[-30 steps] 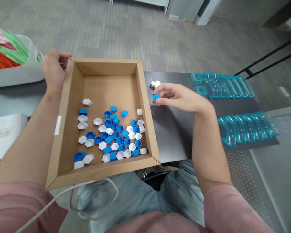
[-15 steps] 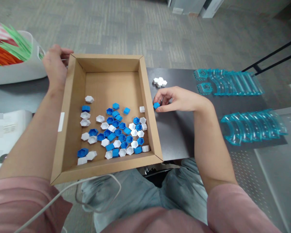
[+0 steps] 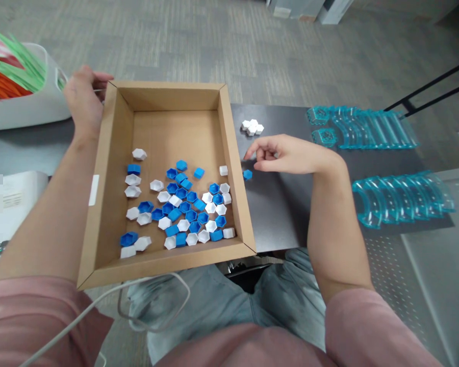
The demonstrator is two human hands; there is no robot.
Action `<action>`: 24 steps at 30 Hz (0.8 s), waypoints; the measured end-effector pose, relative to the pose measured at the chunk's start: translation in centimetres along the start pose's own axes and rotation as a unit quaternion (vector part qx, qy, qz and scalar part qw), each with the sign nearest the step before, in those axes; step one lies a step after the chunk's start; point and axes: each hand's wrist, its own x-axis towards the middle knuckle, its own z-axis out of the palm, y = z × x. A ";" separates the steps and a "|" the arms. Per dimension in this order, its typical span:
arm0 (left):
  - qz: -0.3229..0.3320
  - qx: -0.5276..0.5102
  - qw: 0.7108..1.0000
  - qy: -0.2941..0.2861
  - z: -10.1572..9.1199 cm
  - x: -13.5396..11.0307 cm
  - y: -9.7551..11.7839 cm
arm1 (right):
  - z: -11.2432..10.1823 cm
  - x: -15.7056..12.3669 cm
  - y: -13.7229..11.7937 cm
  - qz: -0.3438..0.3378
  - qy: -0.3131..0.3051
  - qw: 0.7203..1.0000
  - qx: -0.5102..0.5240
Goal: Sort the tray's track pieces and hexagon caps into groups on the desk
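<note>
A shallow cardboard box holds many small blue and white hexagonal cups, mostly gathered in its near half. My left hand grips the box at its far left corner, with some fingers hidden by the side wall. On the dark table to the right of the box, a single blue hexagonal cup rests close to the wall. Just above and beyond it hovers my right hand, its fingers curled but apart, holding nothing. Farther back sits a small cluster of white hexagonal cups.
Two rows of clear teal curved plastic parts lie on the table's right side. At the far left stands a white bin with green and orange strips. A white cable loops below the box.
My right hand has let go of the blue hexagonal cup, which now lies on the table beside the box. The fingers have lifted slightly away from it. My left hand stays at the box.
</note>
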 end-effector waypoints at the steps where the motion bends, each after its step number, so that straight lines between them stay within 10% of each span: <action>1: -0.002 0.000 1.000 -0.001 -0.1 -0.1 0.1 | 0.0 -0.1 -0.3 -0.015 0.046 0.999 -0.008; 6: -0.007 0.002 1.000 -0.023 -0.2 -0.4 0.4 | 1.4 0.1 -3.1 -0.135 0.208 0.964 -0.096; 12: -0.018 0.000 1.000 -0.001 0.2 -0.8 1.0 | 5.1 1.2 -5.1 -0.211 0.134 0.931 -0.265; 24: -0.021 -0.033 0.999 -0.008 0.3 -0.6 0.8 | 7.3 1.9 -5.7 -0.193 0.144 0.927 -0.286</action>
